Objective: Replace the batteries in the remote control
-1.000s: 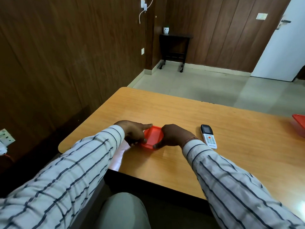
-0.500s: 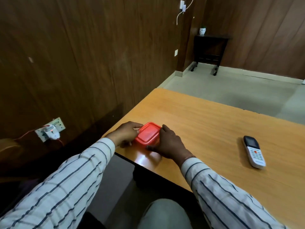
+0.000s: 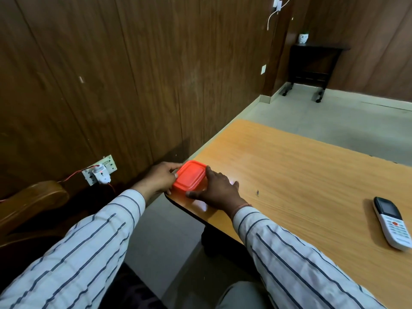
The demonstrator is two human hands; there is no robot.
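Both hands, left hand [image 3: 161,177] and right hand [image 3: 219,190], clasp a small red box [image 3: 189,176] at the table [image 3: 301,175] corner, fingers curled against its light, probably slippery plastic sides.

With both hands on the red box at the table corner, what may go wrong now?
The red box sits at the very corner of the table, so pulling its lid could tip it off the edge. The left hand and right hand grip only its sides, which may slip.

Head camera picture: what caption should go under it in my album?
Both hands, left and right, grip a red lidded box at the table corner; the remote control lies untouched.
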